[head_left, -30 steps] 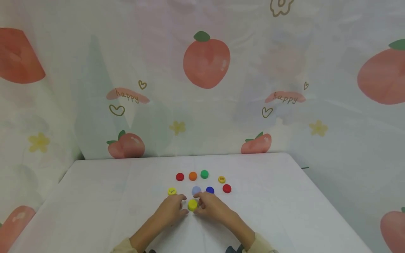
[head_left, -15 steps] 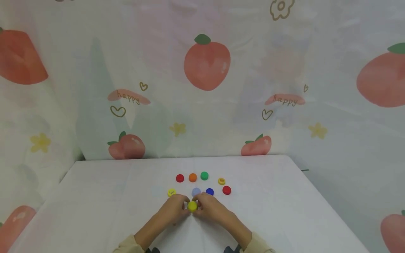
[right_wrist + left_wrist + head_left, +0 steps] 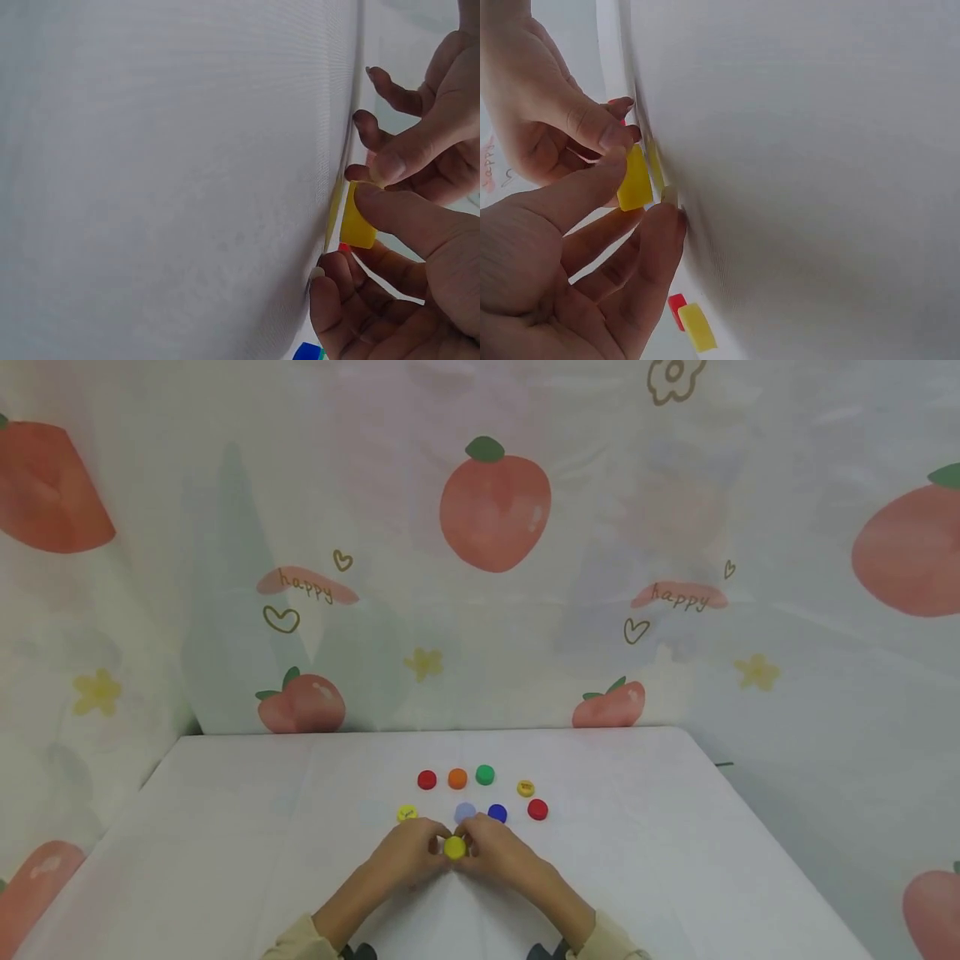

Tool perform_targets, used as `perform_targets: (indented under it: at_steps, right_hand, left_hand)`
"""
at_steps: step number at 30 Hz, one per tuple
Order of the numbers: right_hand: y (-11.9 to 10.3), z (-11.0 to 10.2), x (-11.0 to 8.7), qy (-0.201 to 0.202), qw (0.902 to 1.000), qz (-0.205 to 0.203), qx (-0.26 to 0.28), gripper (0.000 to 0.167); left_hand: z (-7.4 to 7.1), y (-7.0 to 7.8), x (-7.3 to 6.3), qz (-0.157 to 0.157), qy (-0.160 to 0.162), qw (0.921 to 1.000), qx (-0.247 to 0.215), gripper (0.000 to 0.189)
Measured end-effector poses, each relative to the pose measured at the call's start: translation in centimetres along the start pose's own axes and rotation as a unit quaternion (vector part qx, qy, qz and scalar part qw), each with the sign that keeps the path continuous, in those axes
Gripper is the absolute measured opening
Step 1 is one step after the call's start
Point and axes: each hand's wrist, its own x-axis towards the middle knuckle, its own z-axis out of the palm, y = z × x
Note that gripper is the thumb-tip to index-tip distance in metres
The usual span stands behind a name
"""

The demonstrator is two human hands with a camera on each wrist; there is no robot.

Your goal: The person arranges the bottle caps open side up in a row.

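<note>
Together, left hand (image 3: 408,849) and right hand (image 3: 498,850) pinch yellow cap (image 3: 454,848), forearms (image 3: 351,895) angled inward toward it.

White table (image 3: 225,843), fruit-printed pale backdrop (image 3: 390,510).
Around the plain yellow cap (image 3: 454,847): dark-marked yellow cap (image 3: 407,812) at 10 o'clock, red cap (image 3: 427,780) at 11, orange cap (image 3: 457,778) at 12, pale-blue cap (image 3: 465,811) and green cap (image 3: 485,775) at 1, dark-blue cap (image 3: 497,812), dark-marked golden cap (image 3: 526,787) and another red cap (image 3: 537,810) at 2; on the backdrop, reddish fruits (image 3: 495,518), green leaves (image 3: 484,449), yellow flowers (image 3: 423,665) and brown hearts (image 3: 295,627).
</note>
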Motion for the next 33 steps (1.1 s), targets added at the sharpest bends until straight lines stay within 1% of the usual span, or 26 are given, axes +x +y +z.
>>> perform_targets:
  at_steps: [3,7,11,14,16,23,28,30,33]
  right_hand:
    - [-0.1,0.0,0.0,0.001,1.0000,-0.002,0.004,0.031]
    - [-0.3,-0.1,-0.1,-0.001,0.9998,-0.016,0.013,0.031]
    - [-0.7,-0.1,-0.2,0.000,0.9994,-0.023,0.025,0.030]
    - [-1.1,-0.1,-0.4,0.001,0.9988,-0.021,0.044,0.030]
    - [-1.3,0.0,-0.5,0.003,0.9982,-0.022,0.056,0.031]
    - [-2.1,0.3,-0.3,0.011,0.9967,-0.032,0.074,0.030]
    - [-2.8,0.8,0.1,-0.007,0.9933,-0.045,0.106,0.031]
    - [-3.0,1.0,0.2,-0.016,0.9925,-0.049,0.111,0.031]
    - [-3.2,0.9,0.1,-0.021,0.9927,-0.050,0.108,0.030]
  left_hand:
    - [-0.3,-0.2,-0.2,0.003,-0.006,0.9999,-0.012,0.035]
    - [-0.6,-0.7,-0.5,-0.001,-0.013,0.9990,-0.044,0.034]
    - [-0.8,-1.1,-0.8,0.004,-0.001,0.9976,-0.069,0.031]
    - [-1.0,-1.4,-0.9,0.010,0.008,0.9958,-0.091,0.029]
    - [-1.3,-1.5,-1.1,0.015,0.011,0.9946,-0.102,0.029]
    - [-2.7,-2.1,-1.8,0.025,-0.002,0.9888,-0.147,0.032]
    - [-3.4,-2.8,-2.5,0.007,-0.013,0.9875,-0.157,0.035]
    - [-3.5,-3.1,-2.8,0.001,-0.016,0.9867,-0.162,0.034]
    - [-3.6,-3.4,-3.2,0.000,-0.021,0.9847,-0.173,0.032]
